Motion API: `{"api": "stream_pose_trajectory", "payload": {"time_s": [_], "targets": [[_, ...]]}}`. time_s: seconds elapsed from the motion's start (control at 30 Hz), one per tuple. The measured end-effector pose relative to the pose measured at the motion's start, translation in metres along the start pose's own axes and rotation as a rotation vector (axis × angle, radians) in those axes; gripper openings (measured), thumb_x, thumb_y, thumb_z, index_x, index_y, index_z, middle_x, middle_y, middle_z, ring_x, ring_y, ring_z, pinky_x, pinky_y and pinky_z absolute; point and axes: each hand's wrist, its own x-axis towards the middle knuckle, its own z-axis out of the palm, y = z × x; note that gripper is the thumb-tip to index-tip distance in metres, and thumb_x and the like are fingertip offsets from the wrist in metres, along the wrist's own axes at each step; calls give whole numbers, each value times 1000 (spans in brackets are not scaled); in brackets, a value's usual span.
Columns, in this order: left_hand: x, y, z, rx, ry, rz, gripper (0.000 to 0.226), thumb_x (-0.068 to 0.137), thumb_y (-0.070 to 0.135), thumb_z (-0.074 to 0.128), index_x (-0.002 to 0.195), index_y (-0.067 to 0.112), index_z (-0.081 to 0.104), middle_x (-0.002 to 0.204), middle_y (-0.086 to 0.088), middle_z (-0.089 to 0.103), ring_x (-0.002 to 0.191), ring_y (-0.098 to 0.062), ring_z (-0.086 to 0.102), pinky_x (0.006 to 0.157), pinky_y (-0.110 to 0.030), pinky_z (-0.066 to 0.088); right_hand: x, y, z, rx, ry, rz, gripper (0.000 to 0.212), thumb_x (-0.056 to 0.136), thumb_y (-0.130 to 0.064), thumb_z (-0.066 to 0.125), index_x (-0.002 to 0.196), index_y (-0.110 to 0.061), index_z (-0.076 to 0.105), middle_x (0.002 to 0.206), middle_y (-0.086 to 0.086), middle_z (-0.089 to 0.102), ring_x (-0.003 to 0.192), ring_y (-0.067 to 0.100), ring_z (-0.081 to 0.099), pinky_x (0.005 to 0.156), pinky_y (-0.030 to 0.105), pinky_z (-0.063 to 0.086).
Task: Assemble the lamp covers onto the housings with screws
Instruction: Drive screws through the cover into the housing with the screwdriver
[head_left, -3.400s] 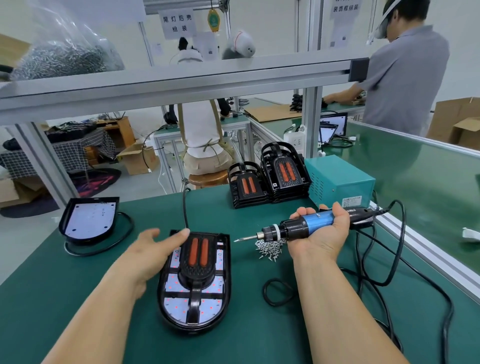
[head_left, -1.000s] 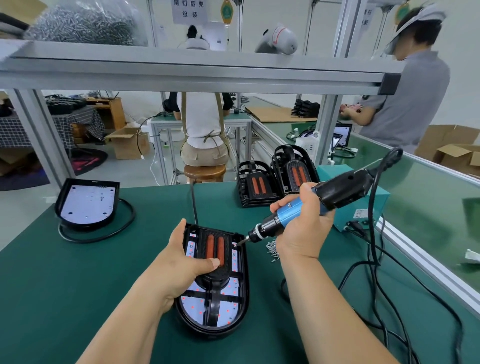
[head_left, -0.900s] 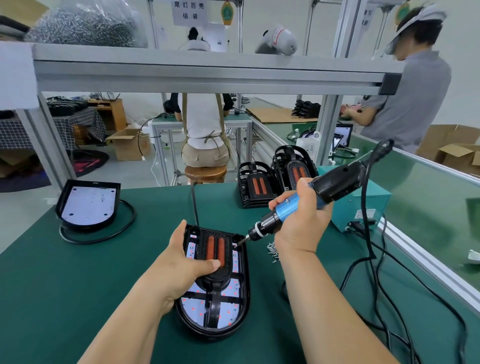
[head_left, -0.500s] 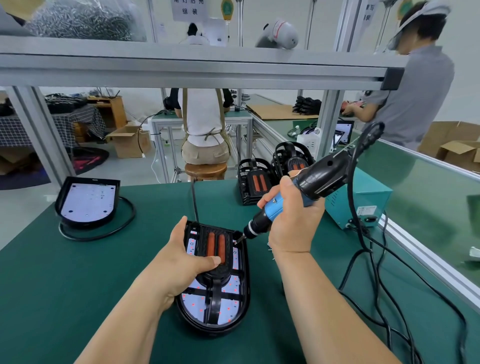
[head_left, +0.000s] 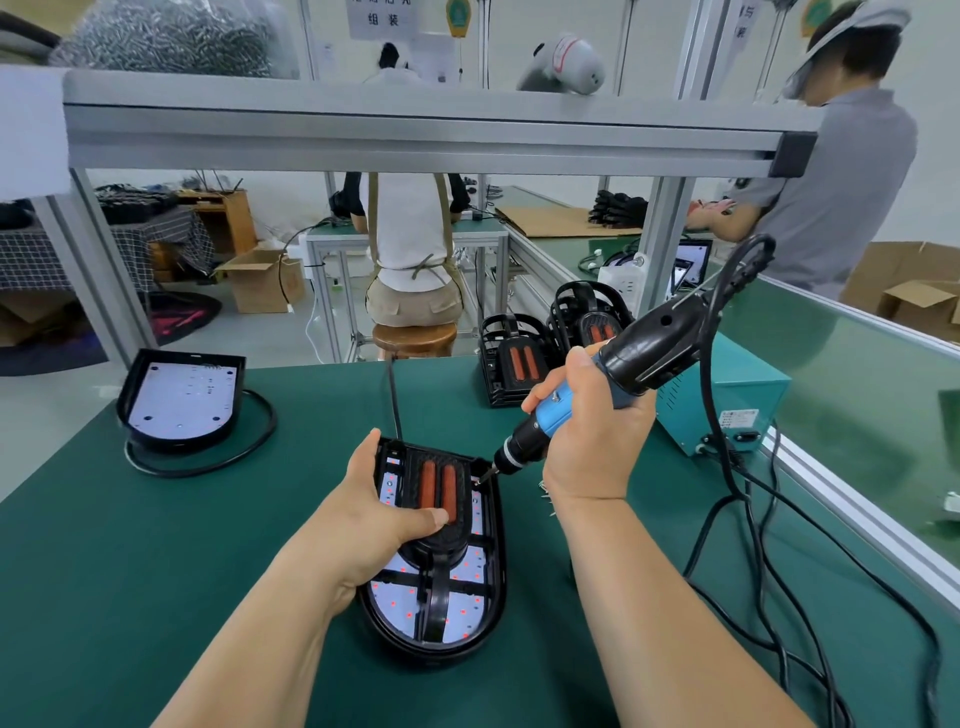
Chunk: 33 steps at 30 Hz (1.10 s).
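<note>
A black lamp housing (head_left: 485, 618) with a white LED board lies on the green mat before me. A black cover (head_left: 441, 525) with two orange bars sits on it. My left hand (head_left: 382, 512) grips the housing's left edge, thumb pressing on the cover. My right hand (head_left: 592, 441) holds a blue and black electric screwdriver (head_left: 613, 384), tilted steeply. Its bit touches the cover's upper right corner. A few loose screws (head_left: 545, 491) show beside my right wrist.
A second housing (head_left: 182, 400) with its cable lies at the far left. Stacked covers (head_left: 556, 348) stand behind, next to a teal power box (head_left: 727, 400). Black cables (head_left: 753, 571) trail across the mat on the right. Two people work at benches beyond.
My left hand went from resting open beside the lamp to gripping its edge. The screwdriver swung from level to steeply tilted, and its bit came down onto the cover's upper right corner.
</note>
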Motion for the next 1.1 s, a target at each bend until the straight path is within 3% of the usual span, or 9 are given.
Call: {"api": "stream_pose_trajectory", "payload": {"time_s": [0.27, 0.5, 0.6, 0.7, 0.8, 0.93, 1.1], "targets": [[0, 0, 0, -3, -6, 1, 115, 74, 8, 86, 156, 37, 12, 122, 9, 65, 116, -18, 61, 114, -41, 38, 0, 2, -3, 15, 7, 1, 36, 69, -33, 66, 86, -9, 45, 50, 3, 50, 43, 23, 50, 60, 36, 49], [3, -1, 0, 36, 5, -5, 116, 73, 14, 87, 156, 40, 10, 132, 5, 60, 123, -21, 56, 115, -43, 36, -3, 3, -4, -17, -18, -20, 20, 73, -32, 65, 80, -19, 51, 50, 1, 51, 44, 22, 52, 69, 41, 49], [4, -1, 0, 62, 9, -3, 117, 73, 16, 87, 156, 41, 9, 137, 4, 56, 126, -22, 53, 115, -42, 35, -2, 0, -4, -15, -29, -25, 9, 72, -32, 64, 68, -37, 58, 50, 1, 51, 44, 22, 52, 63, 37, 48], [4, 0, 0, 72, 10, -12, 117, 73, 17, 87, 156, 41, 9, 139, 3, 55, 126, -23, 53, 113, -41, 36, -2, -1, -7, 1, -10, -6, 7, 72, -30, 65, 74, -34, 59, 50, 2, 52, 45, 23, 52, 58, 33, 48], [2, 0, 0, 80, 11, -24, 117, 72, 17, 87, 156, 42, 9, 142, 2, 53, 127, -24, 52, 114, -42, 36, 0, 1, -12, 38, 82, 53, 14, 76, -20, 66, 85, -20, 55, 52, 5, 52, 45, 24, 52, 53, 31, 48], [-1, 0, -1, 55, 5, -47, 117, 73, 14, 87, 156, 41, 9, 126, 8, 61, 119, -21, 58, 112, -40, 38, 13, -7, -23, 117, 283, 120, 20, 76, -20, 66, 93, -18, 55, 53, 6, 52, 45, 23, 50, 50, 32, 49], [-2, 2, -2, 55, 4, -62, 122, 74, 16, 87, 156, 41, 1, 129, 7, 59, 118, -18, 57, 109, -35, 38, 25, -11, -50, 267, 562, 214, 29, 86, -21, 66, 104, -13, 46, 56, 5, 48, 44, 20, 46, 51, 31, 46]]}}
